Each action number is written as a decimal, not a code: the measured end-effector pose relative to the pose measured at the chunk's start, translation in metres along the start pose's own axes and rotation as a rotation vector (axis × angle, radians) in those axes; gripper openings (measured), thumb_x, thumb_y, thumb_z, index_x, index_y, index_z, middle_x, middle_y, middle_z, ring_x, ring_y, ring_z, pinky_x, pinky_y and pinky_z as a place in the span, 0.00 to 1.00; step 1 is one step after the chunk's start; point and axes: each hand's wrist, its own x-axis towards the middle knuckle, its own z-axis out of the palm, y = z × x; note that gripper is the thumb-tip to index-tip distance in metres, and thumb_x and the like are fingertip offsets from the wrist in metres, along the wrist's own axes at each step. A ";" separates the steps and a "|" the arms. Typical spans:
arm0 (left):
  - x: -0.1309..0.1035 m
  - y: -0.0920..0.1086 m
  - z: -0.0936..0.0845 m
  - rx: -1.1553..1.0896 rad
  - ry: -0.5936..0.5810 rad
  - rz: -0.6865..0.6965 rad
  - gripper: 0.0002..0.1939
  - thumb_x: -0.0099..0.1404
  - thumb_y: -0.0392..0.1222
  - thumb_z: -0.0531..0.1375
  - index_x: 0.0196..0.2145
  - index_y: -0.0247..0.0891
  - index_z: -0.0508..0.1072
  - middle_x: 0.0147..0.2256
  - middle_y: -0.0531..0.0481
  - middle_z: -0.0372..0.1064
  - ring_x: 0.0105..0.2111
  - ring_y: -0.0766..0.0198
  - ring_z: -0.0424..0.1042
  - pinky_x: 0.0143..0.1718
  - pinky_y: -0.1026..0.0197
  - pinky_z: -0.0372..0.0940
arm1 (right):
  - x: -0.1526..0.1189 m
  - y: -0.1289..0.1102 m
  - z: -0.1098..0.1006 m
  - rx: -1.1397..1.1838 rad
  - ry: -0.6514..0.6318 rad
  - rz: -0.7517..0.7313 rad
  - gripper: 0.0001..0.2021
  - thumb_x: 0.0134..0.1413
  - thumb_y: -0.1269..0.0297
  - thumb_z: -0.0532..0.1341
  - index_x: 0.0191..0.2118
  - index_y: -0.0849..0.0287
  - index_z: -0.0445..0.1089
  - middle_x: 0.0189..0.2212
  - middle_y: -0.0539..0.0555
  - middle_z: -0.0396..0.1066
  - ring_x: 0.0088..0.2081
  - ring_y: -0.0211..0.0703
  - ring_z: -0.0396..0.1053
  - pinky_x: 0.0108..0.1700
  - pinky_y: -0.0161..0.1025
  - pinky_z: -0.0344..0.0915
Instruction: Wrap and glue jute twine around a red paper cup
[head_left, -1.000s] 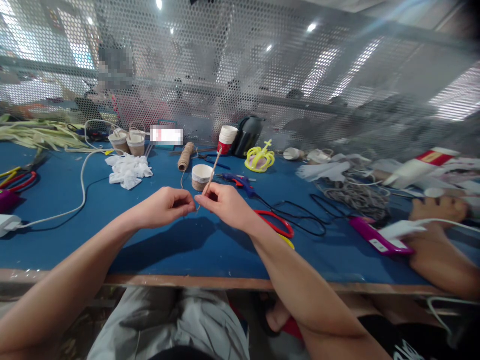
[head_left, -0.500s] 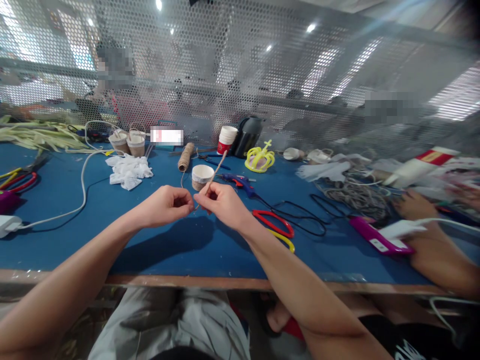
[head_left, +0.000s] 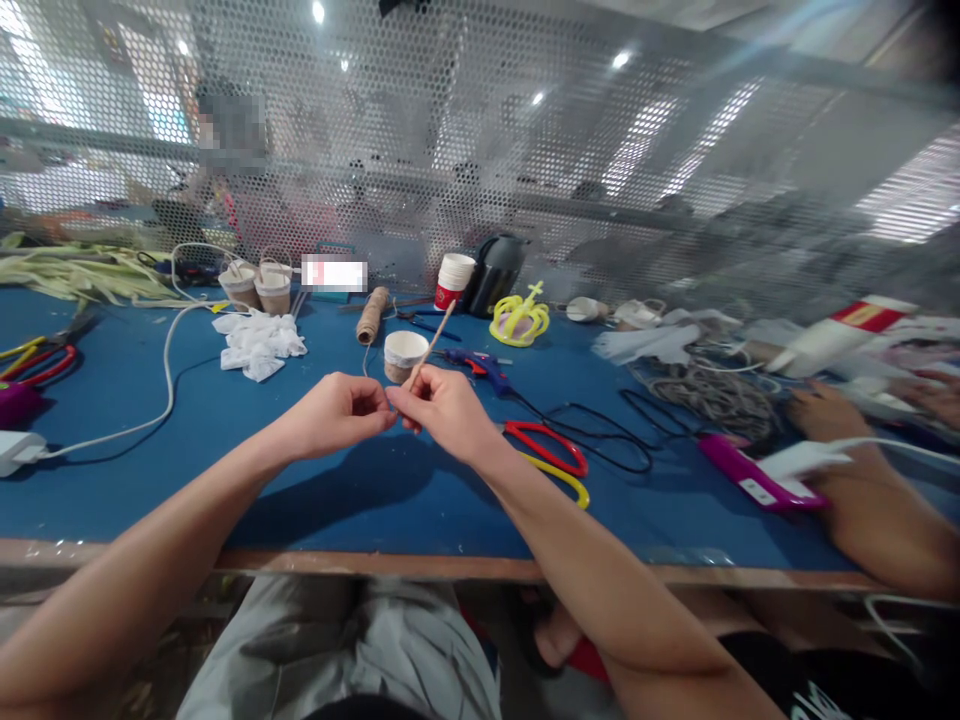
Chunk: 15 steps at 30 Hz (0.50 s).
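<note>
Two pinches! Our right hand (head_left: pixel 444 402) gripped the stick (head_left: pixel 437 334), our left hand (head_left: pixel 337 412) closed beside it, hold unclear, and just beyond stood the cup (head_left: pixel 397 368)!

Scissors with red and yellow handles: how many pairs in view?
2. One pair lies at the table's far left; the other pair is beside the right forearm, partly hidden. More could be under the clutter at right.
</note>
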 end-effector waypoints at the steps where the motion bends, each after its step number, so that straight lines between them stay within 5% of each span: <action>1: 0.001 0.000 0.001 -0.020 0.008 -0.012 0.11 0.53 0.42 0.55 0.19 0.34 0.62 0.17 0.57 0.56 0.19 0.73 0.52 0.19 0.69 0.48 | 0.000 0.000 0.000 -0.001 0.000 0.002 0.16 0.44 0.56 0.61 0.20 0.59 0.56 0.13 0.46 0.63 0.16 0.31 0.60 0.20 0.31 0.58; 10: 0.003 -0.005 0.000 -0.064 -0.008 -0.040 0.13 0.54 0.45 0.55 0.21 0.32 0.66 0.18 0.57 0.57 0.20 0.72 0.53 0.20 0.68 0.50 | 0.001 -0.001 0.001 0.132 -0.046 0.047 0.15 0.41 0.58 0.64 0.24 0.58 0.56 0.14 0.43 0.63 0.16 0.32 0.61 0.20 0.31 0.59; 15: 0.003 -0.006 -0.001 -0.028 -0.002 -0.019 0.14 0.54 0.46 0.56 0.19 0.33 0.65 0.17 0.57 0.56 0.19 0.73 0.52 0.19 0.68 0.49 | 0.003 0.000 -0.005 0.185 -0.203 0.046 0.09 0.44 0.64 0.62 0.29 0.61 0.62 0.19 0.45 0.64 0.20 0.31 0.63 0.25 0.32 0.62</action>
